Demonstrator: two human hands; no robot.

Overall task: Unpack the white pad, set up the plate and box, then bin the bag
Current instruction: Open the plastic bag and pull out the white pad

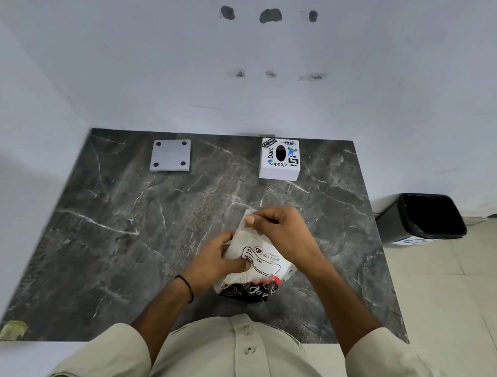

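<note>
A clear plastic bag (260, 260) with black print and a red and black lower part is held above the dark marble table (118, 222), near its front middle. My left hand (218, 259) grips the bag's left side. My right hand (279, 230) pinches the white pad (246, 218) that sticks out of the bag's top. The grey square plate (170, 155) with black corner dots lies at the table's back left. The white box (279, 159), covered in stickers with a dark oval hole on top, stands at the back right.
A black bin (425, 217) with a black liner stands on the tiled floor to the right of the table. White walls close the back and left. A green patch (12, 330) marks the table's front left corner.
</note>
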